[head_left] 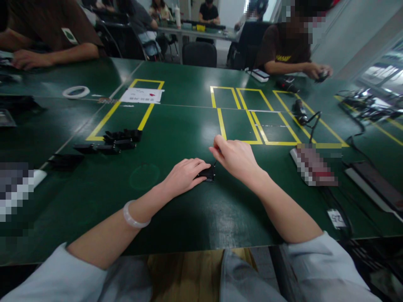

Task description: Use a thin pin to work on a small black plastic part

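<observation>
Against the green table, my left hand (pixel 187 176) holds down a small black block-like part (pixel 208 173) with its fingers and thumb. Small shiny dots, perhaps screw heads, show at the part's right end. My right hand (pixel 236 157) is curled just above and right of that end, thumb and forefinger pinched. A thin dark rod (pixel 215 163) runs from below those fingers to the part's edge; most of it is hidden, so its kind is unclear. Several similar black parts (pixel 121 141) lie grouped to the left.
Yellow tape rectangles (pixel 258 126) mark the green tabletop (pixel 176 130). A white paper sign (pixel 142 95) and a tape roll (pixel 76 92) lie farther back. Phone-like devices (pixel 315 165), cables and a black corded device (pixel 299 112) occupy the right. Other people sit across the table.
</observation>
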Tool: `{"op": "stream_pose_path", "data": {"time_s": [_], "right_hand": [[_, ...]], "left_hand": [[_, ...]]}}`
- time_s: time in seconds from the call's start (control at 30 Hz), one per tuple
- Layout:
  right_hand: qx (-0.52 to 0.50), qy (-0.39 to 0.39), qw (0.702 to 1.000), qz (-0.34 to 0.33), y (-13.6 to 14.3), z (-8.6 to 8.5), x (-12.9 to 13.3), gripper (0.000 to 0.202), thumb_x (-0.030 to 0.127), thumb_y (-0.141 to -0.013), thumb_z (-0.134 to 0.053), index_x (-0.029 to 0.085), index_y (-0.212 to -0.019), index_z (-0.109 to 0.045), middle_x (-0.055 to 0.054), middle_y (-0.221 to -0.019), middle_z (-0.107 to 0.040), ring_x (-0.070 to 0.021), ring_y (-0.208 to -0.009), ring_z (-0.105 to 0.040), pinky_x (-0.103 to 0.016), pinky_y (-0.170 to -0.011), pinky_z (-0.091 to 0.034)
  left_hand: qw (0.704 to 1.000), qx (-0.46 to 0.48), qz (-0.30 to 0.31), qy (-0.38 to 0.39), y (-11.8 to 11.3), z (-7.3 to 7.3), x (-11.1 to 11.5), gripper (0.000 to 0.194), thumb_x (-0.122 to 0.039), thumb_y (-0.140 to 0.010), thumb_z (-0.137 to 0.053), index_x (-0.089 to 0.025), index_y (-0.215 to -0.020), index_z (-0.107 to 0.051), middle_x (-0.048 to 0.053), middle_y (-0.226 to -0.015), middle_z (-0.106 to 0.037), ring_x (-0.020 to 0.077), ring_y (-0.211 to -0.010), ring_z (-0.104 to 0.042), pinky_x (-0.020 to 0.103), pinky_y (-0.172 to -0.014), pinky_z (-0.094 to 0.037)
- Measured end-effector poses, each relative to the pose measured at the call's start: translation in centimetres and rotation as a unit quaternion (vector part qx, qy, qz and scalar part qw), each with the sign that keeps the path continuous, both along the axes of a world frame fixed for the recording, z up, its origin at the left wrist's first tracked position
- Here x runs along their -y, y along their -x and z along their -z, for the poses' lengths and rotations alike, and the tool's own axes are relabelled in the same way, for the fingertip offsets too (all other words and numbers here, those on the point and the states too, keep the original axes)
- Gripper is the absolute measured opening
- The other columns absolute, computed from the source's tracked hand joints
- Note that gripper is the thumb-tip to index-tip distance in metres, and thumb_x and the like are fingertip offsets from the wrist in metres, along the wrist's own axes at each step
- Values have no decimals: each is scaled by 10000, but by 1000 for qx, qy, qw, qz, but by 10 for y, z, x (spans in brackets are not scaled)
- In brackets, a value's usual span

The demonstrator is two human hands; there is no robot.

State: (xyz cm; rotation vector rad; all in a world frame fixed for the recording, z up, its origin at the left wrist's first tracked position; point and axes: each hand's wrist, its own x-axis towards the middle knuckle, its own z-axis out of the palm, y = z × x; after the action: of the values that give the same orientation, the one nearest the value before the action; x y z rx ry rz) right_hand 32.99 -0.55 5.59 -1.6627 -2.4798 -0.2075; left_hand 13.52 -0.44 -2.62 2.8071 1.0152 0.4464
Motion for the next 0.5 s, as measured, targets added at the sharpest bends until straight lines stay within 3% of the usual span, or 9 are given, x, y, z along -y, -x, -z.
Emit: {"op": "stream_pose_path", "data": {"time_s": [0.07, 0.3, 0.5], "right_hand": [[13, 0, 1000, 3, 0, 1, 0, 344, 404, -976, -275, 197, -1023, -546, -40, -766, -694, -147, -626, -590, -276, -538, -191], [0, -17, 1000, -13, 3, -1, 5, 264, 227, -924, -300, 188, -1040, -535, -40, -819, -684, -137, -655, -585, -269, -529, -196], [17, -24, 1000, -13, 1, 0, 6, 401, 393, -982, -215, 192, -920, -557, -44, -718, -667, -136, -601, -561, -282, -533, -161]], "left_hand": [[1000, 0, 1, -1, 0, 0, 0, 334, -322, -928, -545, -195, -1235, -512, 84, -1185, -607, 222, -1072, -576, 334, -881, -429], [1000, 6, -1, 2, 1, 2, 0, 333, -316, -929, -541, -205, -1242, -517, 81, -1187, -603, 219, -1080, -572, 339, -896, -425], [1000, 0, 1, -4, 1, 1, 0, 341, -319, -928, -540, -199, -1246, -511, 87, -1183, -605, 225, -1060, -579, 340, -871, -431]]}}
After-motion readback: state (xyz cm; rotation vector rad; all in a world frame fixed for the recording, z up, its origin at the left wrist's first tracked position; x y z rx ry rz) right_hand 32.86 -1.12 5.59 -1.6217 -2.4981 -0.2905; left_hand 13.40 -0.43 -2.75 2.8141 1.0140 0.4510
